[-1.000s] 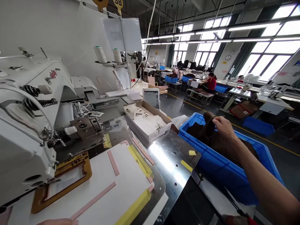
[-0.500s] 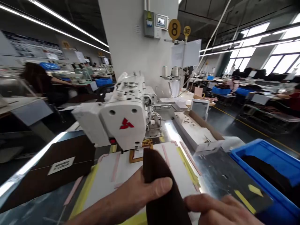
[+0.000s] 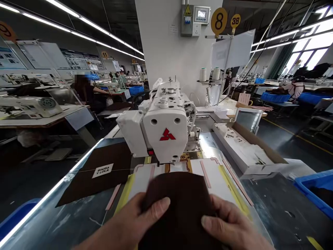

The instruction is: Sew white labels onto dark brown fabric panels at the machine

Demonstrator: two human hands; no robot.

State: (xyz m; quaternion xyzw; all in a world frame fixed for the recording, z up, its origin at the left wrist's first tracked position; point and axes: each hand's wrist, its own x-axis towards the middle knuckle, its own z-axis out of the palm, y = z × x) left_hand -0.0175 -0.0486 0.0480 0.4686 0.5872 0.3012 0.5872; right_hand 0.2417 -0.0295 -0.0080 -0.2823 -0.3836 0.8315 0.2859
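A dark brown fabric panel is spread between my two hands, above the white sewing template with its yellow and pink strips. My left hand grips the panel's left edge, thumb on top and fingers behind. On the opposite edge my right hand pinches it the same way. Just beyond the panel's far edge stands the white sewing machine head with a red logo. Left of the template lies another brown panel bearing a white label that reads "BIMBA Y LOLA".
An open cardboard box of white labels sits right of the machine. Blue bins stand at the right edge and lower left. Thread cones stand behind. A person sits at another station on the left.
The panel has turned from narrow and edge-on to spread flat. My right hand has come up and taken its right edge. The camera view has swung left.
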